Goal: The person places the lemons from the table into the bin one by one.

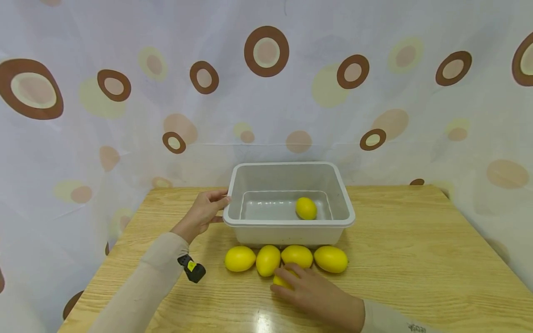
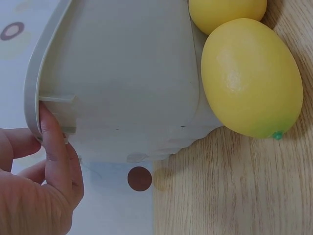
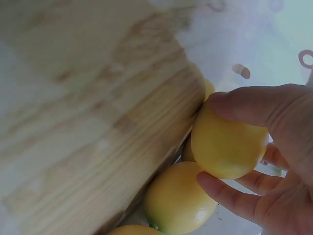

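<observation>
A light grey plastic bin (image 1: 287,235) stands upright on the table, with one yellow lemon (image 1: 306,208) lying inside toward its right. My left hand (image 1: 204,210) holds the bin's left rim; the left wrist view shows its thumb and fingers (image 2: 55,147) on either side of the lip. In front of the bin, several lemons (image 1: 240,258) lie in a row. My right hand (image 1: 314,293) grips another lemon (image 3: 230,142) just on the near side of that row, thumb on one side and fingers on the other. The head view hides most of this lemon behind the hand.
The light wooden table (image 1: 416,245) extends to both sides of the bin. Behind it hangs a pale curtain (image 1: 266,111) printed with brown and yellow circles. A black device with a yellow mark (image 1: 192,268) is strapped to the left wrist.
</observation>
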Demonstrator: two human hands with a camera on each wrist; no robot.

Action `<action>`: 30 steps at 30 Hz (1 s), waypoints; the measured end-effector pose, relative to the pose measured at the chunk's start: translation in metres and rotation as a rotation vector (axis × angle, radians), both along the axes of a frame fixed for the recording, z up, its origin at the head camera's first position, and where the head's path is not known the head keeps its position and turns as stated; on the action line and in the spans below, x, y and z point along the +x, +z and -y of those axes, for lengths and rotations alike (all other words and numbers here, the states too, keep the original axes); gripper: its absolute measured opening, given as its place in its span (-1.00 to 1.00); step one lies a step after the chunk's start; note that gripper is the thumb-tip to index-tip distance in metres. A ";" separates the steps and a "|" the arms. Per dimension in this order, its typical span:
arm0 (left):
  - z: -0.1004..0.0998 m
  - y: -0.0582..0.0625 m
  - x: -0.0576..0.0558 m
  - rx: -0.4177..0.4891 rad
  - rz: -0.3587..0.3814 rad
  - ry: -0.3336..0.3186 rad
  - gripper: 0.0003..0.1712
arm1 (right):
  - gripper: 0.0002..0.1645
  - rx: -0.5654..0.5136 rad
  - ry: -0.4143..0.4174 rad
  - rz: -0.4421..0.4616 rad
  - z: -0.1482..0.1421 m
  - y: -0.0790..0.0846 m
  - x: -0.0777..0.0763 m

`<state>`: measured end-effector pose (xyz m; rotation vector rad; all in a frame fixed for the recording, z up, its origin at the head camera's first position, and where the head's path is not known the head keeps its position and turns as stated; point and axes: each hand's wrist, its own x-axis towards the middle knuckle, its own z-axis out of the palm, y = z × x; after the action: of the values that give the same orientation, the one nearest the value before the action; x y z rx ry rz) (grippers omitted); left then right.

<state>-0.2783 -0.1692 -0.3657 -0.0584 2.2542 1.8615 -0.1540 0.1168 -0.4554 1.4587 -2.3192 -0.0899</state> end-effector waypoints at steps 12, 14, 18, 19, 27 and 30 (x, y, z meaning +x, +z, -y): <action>0.000 0.000 0.001 -0.001 -0.003 -0.006 -0.51 | -0.52 -0.011 0.057 0.005 0.001 0.018 0.005; 0.000 0.000 0.000 0.000 -0.006 -0.008 -0.50 | -0.47 -0.011 0.065 0.022 0.001 0.024 0.007; 0.000 -0.001 0.000 0.000 -0.004 -0.011 -0.51 | -0.36 -0.020 0.096 0.051 0.001 0.039 0.009; 0.000 -0.001 0.000 -0.002 -0.006 -0.014 -0.50 | -0.32 -0.026 0.108 0.052 0.000 0.043 0.009; 0.001 -0.001 0.000 0.001 -0.006 -0.025 -0.50 | -0.17 -0.105 0.197 -0.019 -0.006 0.080 0.004; 0.002 -0.001 -0.001 -0.003 -0.002 -0.021 -0.50 | -0.13 -0.136 0.206 -0.016 -0.007 0.093 0.001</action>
<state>-0.2794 -0.1708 -0.3664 -0.0332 2.2506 1.8485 -0.1527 0.1242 -0.3622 1.6097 -2.1042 0.1114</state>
